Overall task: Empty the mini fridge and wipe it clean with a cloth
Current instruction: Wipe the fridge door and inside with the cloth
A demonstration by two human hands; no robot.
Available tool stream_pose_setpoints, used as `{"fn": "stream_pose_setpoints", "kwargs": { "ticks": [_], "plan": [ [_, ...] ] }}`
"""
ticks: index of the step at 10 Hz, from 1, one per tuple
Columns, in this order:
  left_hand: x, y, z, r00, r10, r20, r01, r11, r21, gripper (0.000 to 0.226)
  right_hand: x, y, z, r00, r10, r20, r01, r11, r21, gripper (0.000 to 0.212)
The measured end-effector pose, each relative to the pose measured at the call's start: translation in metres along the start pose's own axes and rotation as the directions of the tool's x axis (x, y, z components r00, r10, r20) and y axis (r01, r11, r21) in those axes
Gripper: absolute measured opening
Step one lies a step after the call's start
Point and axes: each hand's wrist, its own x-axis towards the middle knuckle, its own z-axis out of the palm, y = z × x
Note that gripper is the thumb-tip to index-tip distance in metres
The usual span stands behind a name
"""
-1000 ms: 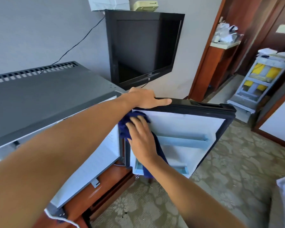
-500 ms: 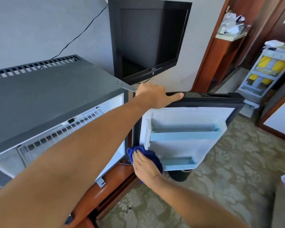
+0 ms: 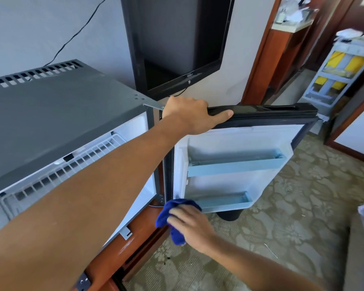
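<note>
Mini fridge [image 3: 57, 114]: grey top, white inside, wire shelf, sitting on a wooden cabinet [image 3: 135, 244]. Door [image 3: 240, 148] swung open, two pale blue racks. My left hand [image 3: 192, 114] grips the door's top edge. Right hand [image 3: 190, 226] clutches bunched blue cloth [image 3: 166, 215] at the door's lower hinge corner.

One wide view only, from a camera on the head, looking forward and down. Very close to the mini fridge [image 3: 57, 114] at the left of the frame. Open fridge door [image 3: 240, 148] in the middle. Carpet floor [image 3: 303, 217] at lower right, black TV [image 3: 177, 43] up top.
</note>
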Motion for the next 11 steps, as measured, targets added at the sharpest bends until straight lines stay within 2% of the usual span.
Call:
{"fn": "stream_pose_setpoints", "kwargs": {
  "ticks": [1, 2, 3, 4, 5, 6, 7, 8, 9, 10, 11],
  "plan": [
    [-0.001, 0.0, 0.001, 1.0, 0.028, -0.013, -0.028, 0.999, 0.021, 0.082, -0.016, 0.005, -0.036, 0.469, 0.874, -0.125, -0.624, 0.428, 0.654, 0.022],
    [-0.004, 0.001, -0.001, 1.0, 0.018, -0.008, -0.018, 1.0, 0.016, 0.086, -0.003, 0.049, -0.051, -0.157, 0.831, 0.533, 0.075, -0.528, 0.846, 0.022],
    [-0.007, 0.003, -0.003, 1.0, 0.005, -0.005, -0.005, 1.0, 0.0, 0.085, 0.033, 0.053, -0.061, 0.085, 0.704, 0.705, 0.496, -0.644, 0.582, 0.022],
    [-0.006, 0.004, -0.002, 1.0, -0.002, -0.011, 0.002, 1.0, 0.002, 0.084, 0.082, 0.012, -0.082, 0.127, 0.768, 0.628, 0.375, -0.623, 0.686, 0.011],
    [-0.002, 0.003, 0.0, 1.0, -0.003, -0.016, 0.004, 1.0, 0.012, 0.084, 0.093, -0.01, -0.081, 0.128, 0.901, 0.416, -0.192, -0.389, 0.901, 0.026],
    [-0.001, 0.003, 0.001, 1.0, -0.001, -0.024, 0.002, 1.0, 0.027, 0.087, 0.064, 0.0, -0.053, 0.428, 0.884, 0.187, -0.44, 0.023, 0.898, 0.029],
    [-0.003, 0.004, -0.002, 1.0, -0.01, -0.003, 0.01, 1.0, 0.023, 0.09, 0.036, 0.02, -0.027, 0.516, 0.827, 0.225, -0.697, 0.252, 0.671, 0.038],
    [-0.006, 0.006, -0.004, 1.0, -0.023, 0.007, 0.022, 1.0, 0.021, 0.091, 0.017, 0.029, -0.002, 0.547, 0.767, 0.334, -0.837, 0.493, 0.239, 0.035],
    [-0.004, 0.006, -0.003, 0.999, -0.035, 0.003, 0.035, 0.999, 0.023, 0.091, 0.023, 0.026, -0.001, 0.577, 0.766, 0.284, -0.807, 0.587, 0.057, 0.031],
    [-0.004, 0.006, -0.001, 1.0, -0.025, -0.007, 0.025, 0.999, 0.035, 0.091, 0.023, 0.028, -0.001, 0.624, 0.723, 0.295, -0.771, 0.631, 0.086, 0.023],
    [-0.006, 0.004, 0.0, 1.0, -0.016, -0.016, 0.016, 1.0, 0.022, 0.09, 0.012, 0.044, -0.011, 0.658, 0.637, 0.402, -0.723, 0.684, 0.098, 0.028]
  ]
}}
